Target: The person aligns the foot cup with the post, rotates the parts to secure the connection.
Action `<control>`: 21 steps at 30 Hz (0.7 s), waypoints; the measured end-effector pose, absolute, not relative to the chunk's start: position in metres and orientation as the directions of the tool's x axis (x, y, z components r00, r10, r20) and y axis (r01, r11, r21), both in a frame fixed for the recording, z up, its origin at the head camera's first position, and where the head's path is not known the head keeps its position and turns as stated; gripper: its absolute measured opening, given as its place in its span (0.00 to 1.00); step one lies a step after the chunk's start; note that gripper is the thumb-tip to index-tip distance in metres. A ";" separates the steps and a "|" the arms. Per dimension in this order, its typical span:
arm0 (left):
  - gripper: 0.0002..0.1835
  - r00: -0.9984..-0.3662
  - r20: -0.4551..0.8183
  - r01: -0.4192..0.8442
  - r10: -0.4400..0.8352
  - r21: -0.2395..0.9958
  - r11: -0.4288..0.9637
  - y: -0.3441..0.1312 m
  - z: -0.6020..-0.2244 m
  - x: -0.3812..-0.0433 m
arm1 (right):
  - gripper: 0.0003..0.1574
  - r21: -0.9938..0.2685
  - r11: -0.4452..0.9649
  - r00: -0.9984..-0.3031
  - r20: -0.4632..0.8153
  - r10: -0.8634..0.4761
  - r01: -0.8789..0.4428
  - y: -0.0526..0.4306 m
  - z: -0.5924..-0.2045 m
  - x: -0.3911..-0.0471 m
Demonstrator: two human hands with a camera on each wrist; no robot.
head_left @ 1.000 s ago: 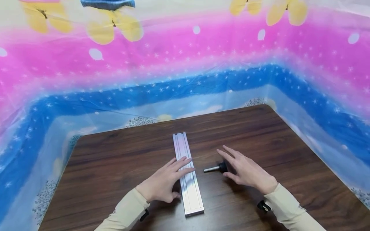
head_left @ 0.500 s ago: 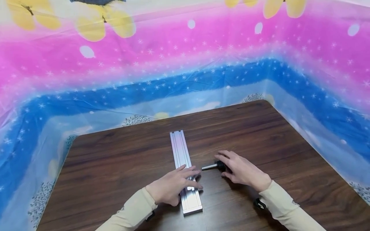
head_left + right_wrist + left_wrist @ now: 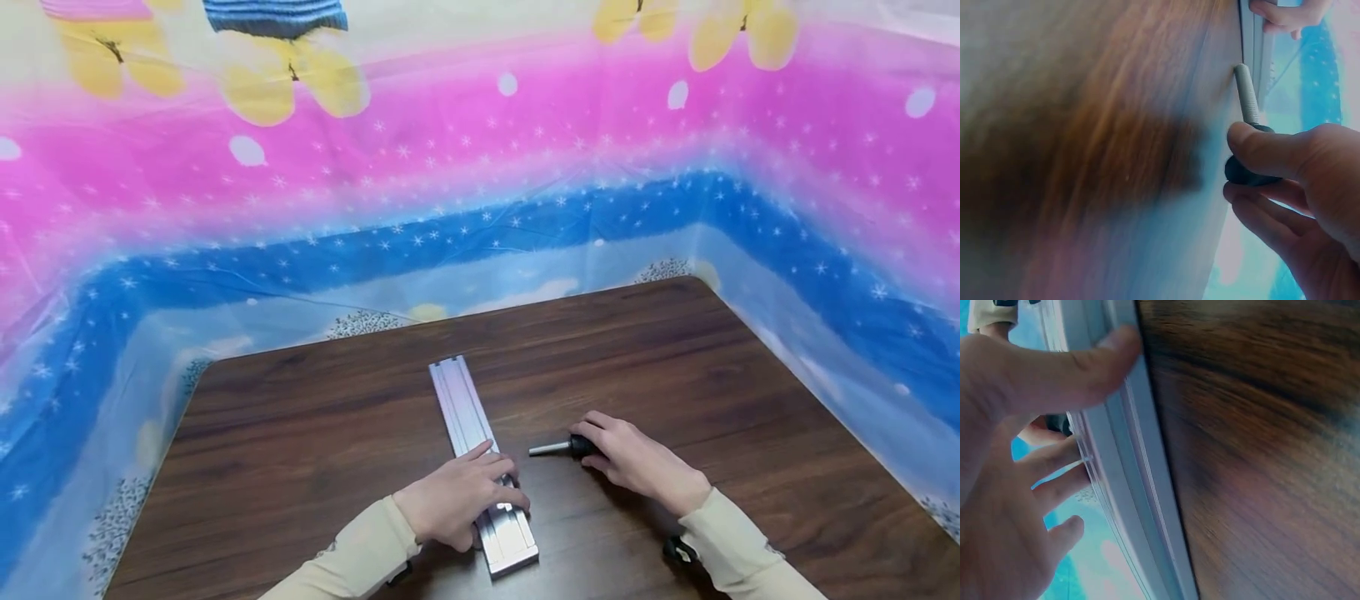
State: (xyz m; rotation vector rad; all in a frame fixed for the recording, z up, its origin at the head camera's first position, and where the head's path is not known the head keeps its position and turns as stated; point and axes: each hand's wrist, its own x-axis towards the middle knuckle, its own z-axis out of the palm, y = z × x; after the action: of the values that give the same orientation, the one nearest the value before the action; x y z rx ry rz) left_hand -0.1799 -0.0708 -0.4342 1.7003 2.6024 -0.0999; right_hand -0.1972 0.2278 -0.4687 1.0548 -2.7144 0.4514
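Note:
A silver aluminium extrusion (image 3: pixel 453 400) with lengthwise slots lies slanted on the table, its near end toward me. My left hand (image 3: pixel 465 500) grips it near that end. In the left wrist view the thumb presses one slotted side of the aluminium extrusion (image 3: pixel 1122 450) while the fingers lie across the opposite side. To its right my right hand (image 3: pixel 637 462) holds a threaded stud with a black head (image 3: pixel 555 447), its metal rod pointing left at the extrusion. Thumb and fingers pinch that black head (image 3: pixel 1244 172) in the right wrist view, hiding part of it.
The dark wood-grain table (image 3: pixel 300 467) has a rounded far corner on each side. Behind and around it hangs a pink and blue printed cloth (image 3: pixel 420 183). A black strap (image 3: pixel 678 550) shows under the right sleeve.
The extrusion has turned slightly, far end leftward and near end rightward. My left hand has come nearer and curled round it. My right fingers have closed on the stud's black head.

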 end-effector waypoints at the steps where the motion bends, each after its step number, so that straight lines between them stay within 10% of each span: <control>1: 0.42 -0.412 -0.059 0.911 0.909 -0.038 0.410 -0.071 -0.435 -0.179 | 0.24 -0.212 0.693 -0.720 0.309 -0.621 -0.689 0.229 -0.469 -0.196; 21: 0.36 -0.597 0.221 0.789 0.771 -0.015 0.615 -0.097 -0.420 -0.177 | 0.31 -0.312 0.590 -0.644 0.568 -0.513 -0.745 0.240 -0.440 -0.178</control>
State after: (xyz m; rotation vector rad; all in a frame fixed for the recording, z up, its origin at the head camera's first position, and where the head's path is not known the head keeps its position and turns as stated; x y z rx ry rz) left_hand -0.1772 -0.0971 -0.4199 1.4708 3.0043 0.1418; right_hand -0.1779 0.2403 -0.4397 1.0073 -2.4007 0.7503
